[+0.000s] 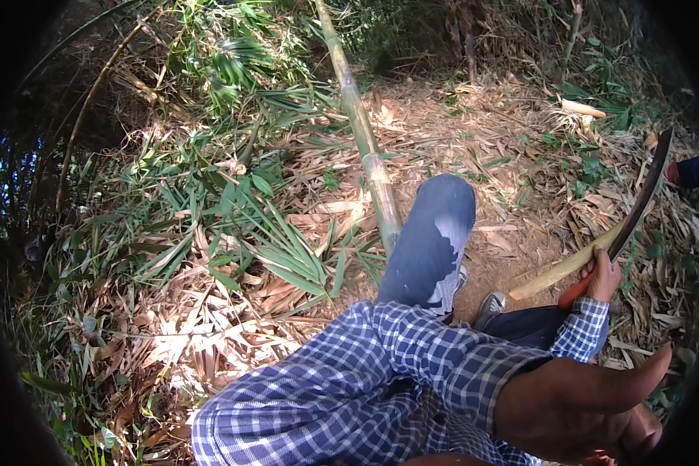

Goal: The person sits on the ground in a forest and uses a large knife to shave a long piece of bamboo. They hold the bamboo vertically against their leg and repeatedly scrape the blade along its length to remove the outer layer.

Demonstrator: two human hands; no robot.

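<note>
My right hand is closed round the red-orange handle of a machete. Its long, dark, curved blade points up and away toward the right rim. A pale yellow length of split wood or bamboo lies beside the hand, partly behind its fingers; whether the hand also grips it, I cannot tell. My left arm, in a blue checked sleeve, crosses my body to the lower right. There my left hand hangs close to the camera, one digit stretched out, its other fingers partly hidden. No object shows in it.
A long green bamboo pole runs from the top edge down behind my raised knee. Dry leaves and green fronds cover the left ground. A dark blue cuff shows at the right rim. Another pale piece lies farther back.
</note>
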